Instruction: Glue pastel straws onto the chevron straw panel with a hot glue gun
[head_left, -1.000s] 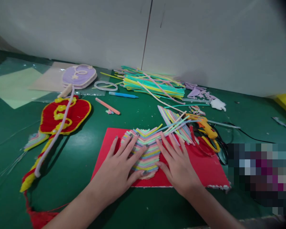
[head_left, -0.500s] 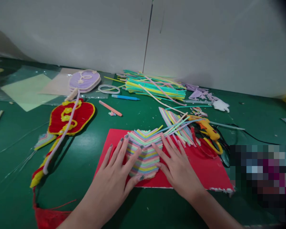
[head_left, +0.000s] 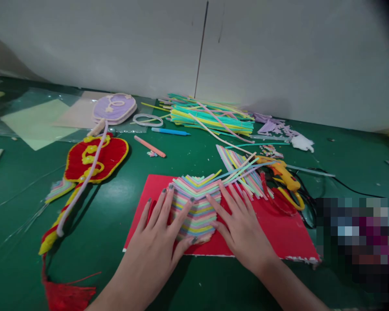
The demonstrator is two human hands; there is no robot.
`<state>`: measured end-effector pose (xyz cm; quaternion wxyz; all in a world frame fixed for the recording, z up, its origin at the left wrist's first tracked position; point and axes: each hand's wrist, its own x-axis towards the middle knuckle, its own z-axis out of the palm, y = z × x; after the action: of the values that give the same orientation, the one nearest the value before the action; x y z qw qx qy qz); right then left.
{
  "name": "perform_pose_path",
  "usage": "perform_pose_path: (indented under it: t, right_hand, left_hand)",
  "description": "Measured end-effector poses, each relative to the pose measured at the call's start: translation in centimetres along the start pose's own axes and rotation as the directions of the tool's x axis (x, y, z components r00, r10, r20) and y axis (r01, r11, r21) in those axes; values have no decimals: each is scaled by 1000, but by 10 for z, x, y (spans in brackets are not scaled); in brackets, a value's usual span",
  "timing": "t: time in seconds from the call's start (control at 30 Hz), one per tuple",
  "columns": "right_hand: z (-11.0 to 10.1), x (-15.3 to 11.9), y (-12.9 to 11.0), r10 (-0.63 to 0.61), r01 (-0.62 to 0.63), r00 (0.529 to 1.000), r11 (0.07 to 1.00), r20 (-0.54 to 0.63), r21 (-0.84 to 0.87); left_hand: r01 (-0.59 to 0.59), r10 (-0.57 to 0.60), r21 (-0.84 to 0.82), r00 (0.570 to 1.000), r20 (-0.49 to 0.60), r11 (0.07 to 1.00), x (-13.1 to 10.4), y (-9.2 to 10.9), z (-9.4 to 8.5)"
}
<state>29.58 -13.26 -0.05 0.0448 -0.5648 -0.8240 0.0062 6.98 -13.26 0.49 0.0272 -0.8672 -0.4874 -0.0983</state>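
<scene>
Two bare hands work low over one green worktop (head_left: 181, 162), the left hand (head_left: 152, 246) and the right hand (head_left: 248, 233) set apart with fingers spread wide and laid flat, neither closed around anything. Between them lies one striped panel (head_left: 201, 214) of pastel strips in chevron rows; the left fingers press along its left edge, index fingertip and thumb tip on the stripes, while the right fingertips touch its right edge. One red board (head_left: 278, 235) lies beneath the panel and both sets of fingers. Left of the left fingers, at the near side, is one red tassel (head_left: 69, 296), trailing from one red fan-shaped ornament (head_left: 76, 157) trimmed in yellow, a single lilac strip (head_left: 90, 175) lying across it. Just beyond the right fingers sits one triangular striped piece (head_left: 235, 166), several loose strips crossing it, with one orange glue gun (head_left: 285, 175) to its right. Ahead of the left fingers lie two pens, one pink pen (head_left: 149, 146) and, farther off, one blue pen (head_left: 170, 131). Farther from the fingers still, left to right, are one pale green sheet (head_left: 39, 123), one lilac fan-shaped piece (head_left: 113, 113), one pale coil (head_left: 148, 115), one heap of strips (head_left: 210, 122), too many to count, and one white lump (head_left: 302, 143). One pale wall (head_left: 116, 47) closes the view behind.
</scene>
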Motion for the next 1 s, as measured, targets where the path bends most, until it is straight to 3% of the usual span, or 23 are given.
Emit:
perform_pose_path:
  t: [1.0]
  right_hand:
    - [1, 1, -1, -7, 7, 1000, 1000, -4, -10]
  left_hand:
    - [3, 1, -58, 998, 60, 998, 5, -14, 8]
